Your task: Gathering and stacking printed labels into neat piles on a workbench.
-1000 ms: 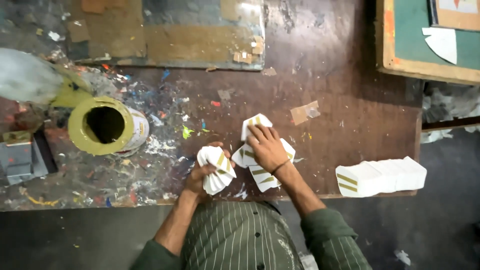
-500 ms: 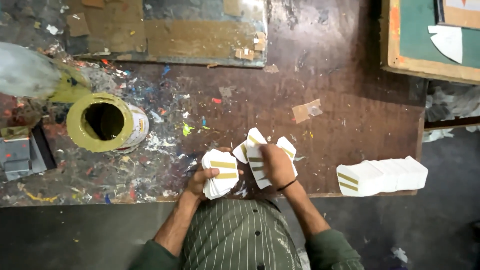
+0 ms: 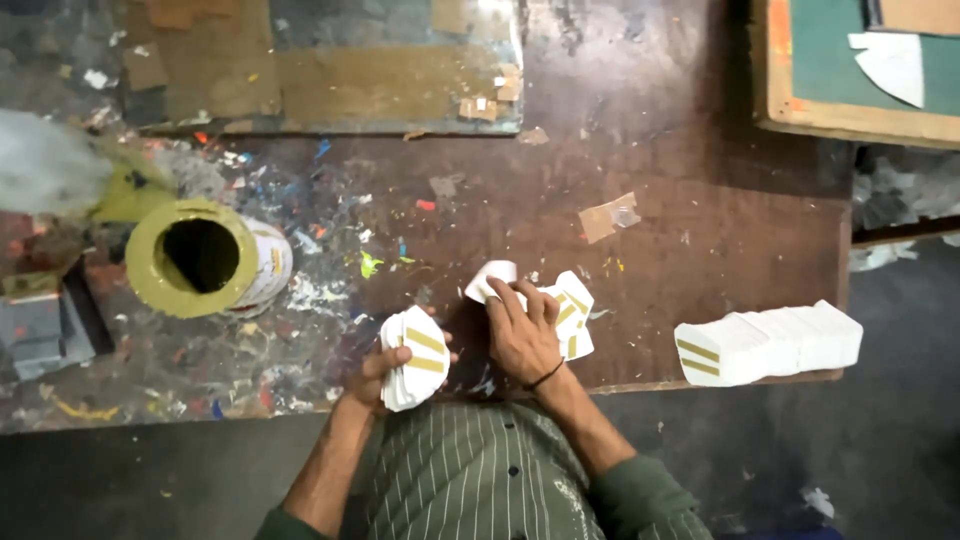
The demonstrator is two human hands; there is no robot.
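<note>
**On the paint-spattered bench: card pieces in two hands, stock to either side**

At the far left edge I log a grey metal block point(image 3: 35, 335), partly out of view. Next to it stands an open tin point(image 3: 205, 257) with a yellow-green rim, dark inside, on the most heavily paint-flecked part of the wooden table point(image 3: 700, 230). Behind it lies a flat worn board point(image 3: 330, 65) with brown patches.

Left hand point(image 3: 385, 370): fingers curled around a small stack of white cards point(image 3: 415, 358) bearing gold stripes, thumb pressed on the top card; stack held just above the table's near edge.

Right hand point(image 3: 522, 335): palm down, fingers slightly spread and pressed flat on loose cards point(image 3: 570, 315) of the same kind, fanned on the table just beside the held stack. I cannot tell whether any card is pinched beneath.

A scrap of brown tape point(image 3: 610, 216) sits further back. At the right corner, well apart from both hands, lies a long row of stacked white cards point(image 3: 770, 343). Top right, a wood-framed green board point(image 3: 850, 70).
</note>
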